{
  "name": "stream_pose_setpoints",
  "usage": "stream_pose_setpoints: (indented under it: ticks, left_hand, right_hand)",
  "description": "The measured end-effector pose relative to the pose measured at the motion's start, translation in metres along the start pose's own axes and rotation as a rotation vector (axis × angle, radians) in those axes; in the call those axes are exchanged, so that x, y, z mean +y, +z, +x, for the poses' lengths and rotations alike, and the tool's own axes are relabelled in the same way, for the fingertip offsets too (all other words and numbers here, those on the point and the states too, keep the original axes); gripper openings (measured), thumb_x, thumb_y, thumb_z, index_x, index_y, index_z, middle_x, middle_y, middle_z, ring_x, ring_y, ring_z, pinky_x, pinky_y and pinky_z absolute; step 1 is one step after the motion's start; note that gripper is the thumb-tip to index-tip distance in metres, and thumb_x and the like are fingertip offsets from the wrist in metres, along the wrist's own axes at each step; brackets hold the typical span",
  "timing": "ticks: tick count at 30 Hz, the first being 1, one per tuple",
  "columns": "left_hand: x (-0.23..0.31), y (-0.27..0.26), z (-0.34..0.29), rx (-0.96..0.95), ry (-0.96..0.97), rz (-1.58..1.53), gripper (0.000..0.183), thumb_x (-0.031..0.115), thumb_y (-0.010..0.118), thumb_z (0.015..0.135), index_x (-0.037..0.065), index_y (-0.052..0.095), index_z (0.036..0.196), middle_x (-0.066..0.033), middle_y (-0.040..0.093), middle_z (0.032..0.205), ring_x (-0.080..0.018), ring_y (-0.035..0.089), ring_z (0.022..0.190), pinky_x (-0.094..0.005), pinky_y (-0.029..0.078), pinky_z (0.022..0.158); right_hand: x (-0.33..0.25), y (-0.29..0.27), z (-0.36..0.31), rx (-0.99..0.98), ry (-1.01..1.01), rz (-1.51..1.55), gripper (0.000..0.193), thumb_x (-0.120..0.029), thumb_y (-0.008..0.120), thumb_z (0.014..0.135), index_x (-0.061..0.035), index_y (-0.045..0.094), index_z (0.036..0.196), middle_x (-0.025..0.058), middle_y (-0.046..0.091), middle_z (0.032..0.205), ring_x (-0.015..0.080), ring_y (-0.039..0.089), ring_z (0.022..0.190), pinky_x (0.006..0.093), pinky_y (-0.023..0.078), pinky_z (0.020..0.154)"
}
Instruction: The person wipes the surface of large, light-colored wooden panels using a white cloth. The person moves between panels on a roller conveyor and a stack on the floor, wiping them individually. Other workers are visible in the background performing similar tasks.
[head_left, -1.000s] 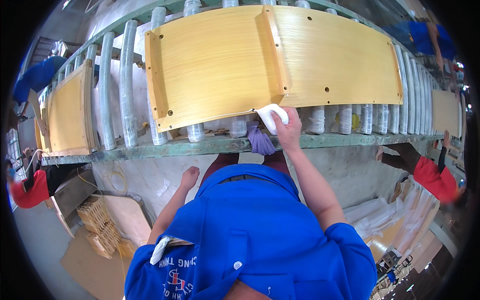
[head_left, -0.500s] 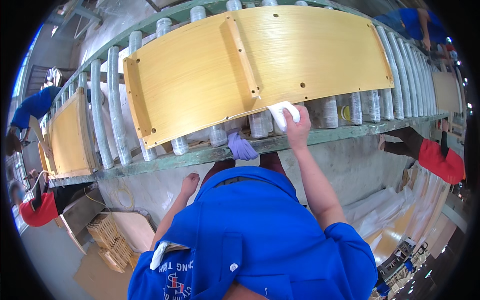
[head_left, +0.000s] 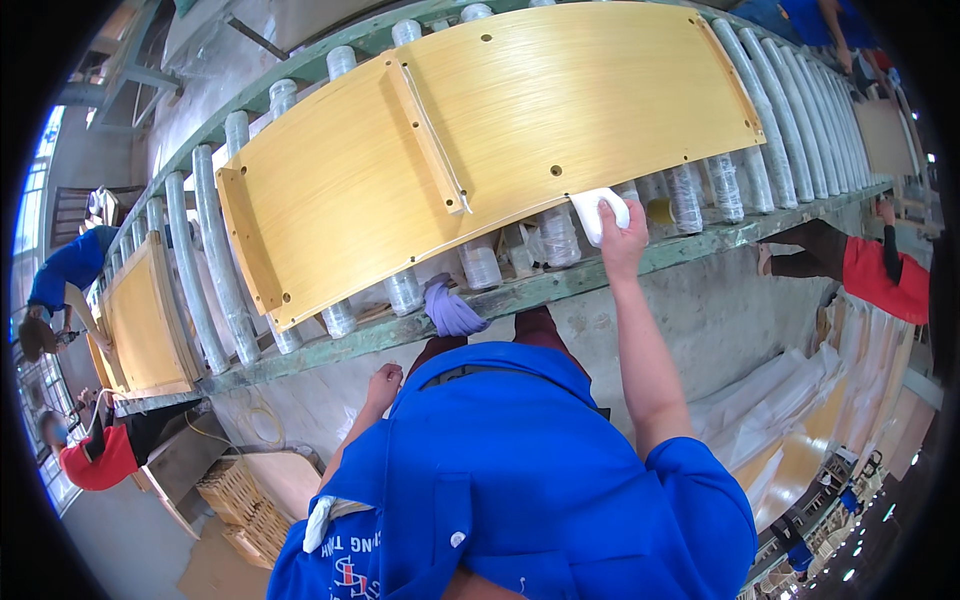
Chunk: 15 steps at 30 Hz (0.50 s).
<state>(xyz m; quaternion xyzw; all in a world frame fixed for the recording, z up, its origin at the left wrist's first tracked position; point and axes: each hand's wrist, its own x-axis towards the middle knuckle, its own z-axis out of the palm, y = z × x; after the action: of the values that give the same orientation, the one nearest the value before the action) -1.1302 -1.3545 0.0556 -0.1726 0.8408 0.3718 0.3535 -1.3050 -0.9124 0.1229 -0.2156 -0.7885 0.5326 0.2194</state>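
Note:
My right hand (head_left: 621, 238) is closed around a folded white cloth (head_left: 589, 214), pressed to the front edge of a long yellow wooden panel (head_left: 330, 200). The panel has several small holes. A narrow wooden batten (head_left: 425, 135) crosses it, and a similar strip lies along each end. My left hand (head_left: 384, 385) hangs low by my left side, apart from the panel, its fingers curled with nothing seen in them. A purple cloth (head_left: 453, 308) is draped over the green rail (head_left: 380, 332) in front of me.
The panel rests on a conveyor of plastic-wrapped rollers (head_left: 725, 188). Another yellow panel (head_left: 145, 320) stands farther left, with people in blue (head_left: 68, 270) and red (head_left: 98, 460) beside it. A person in red (head_left: 882, 278) is at the right. Stacked wooden pieces (head_left: 240, 505) lie lower left.
My right hand and the white cloth have slid rightward along the panel's front edge, farther from the middle batten. The whole view has shifted slightly. My left hand stays low at my side.

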Motion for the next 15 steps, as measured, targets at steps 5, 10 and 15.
stream_pose_setpoints:
  ticks: [5,10,15]
  left_hand:
    - [0.012,0.001,-0.002,0.016,-0.014,0.013,0.026,0.019,0.055,0.086,0.000,0.063,0.101,-0.0138,0.068,0.085,-0.0211,0.066,0.067,-0.0330,0.053,0.065]
    - [0.025,0.007,-0.003,0.040,-0.037,0.001,0.026,0.018,0.054,0.086,-0.001,0.063,0.102,-0.0139,0.068,0.086,-0.0204,0.066,0.067,-0.0319,0.053,0.064]
    - [0.039,0.020,-0.009,0.036,-0.020,0.037,0.026,0.018,0.054,0.086,-0.002,0.063,0.101,-0.0140,0.067,0.084,-0.0205,0.066,0.067,-0.0322,0.052,0.064]
  right_hand:
    - [0.003,0.000,0.002,-0.035,-0.046,-0.002,0.019,-0.014,0.068,0.084,0.0002,0.057,0.088,0.0066,0.057,0.079,0.0135,0.054,0.075,0.0277,0.045,0.068]
    - [0.012,-0.007,0.008,-0.025,-0.010,0.030,0.020,-0.015,0.069,0.083,-0.0003,0.057,0.087,0.0067,0.057,0.079,0.0144,0.054,0.073,0.0281,0.045,0.067]
    - [0.027,-0.026,0.032,0.052,-0.040,0.019,0.021,-0.017,0.069,0.082,-0.0002,0.057,0.086,0.0073,0.056,0.077,0.0162,0.054,0.071,0.0290,0.045,0.067]
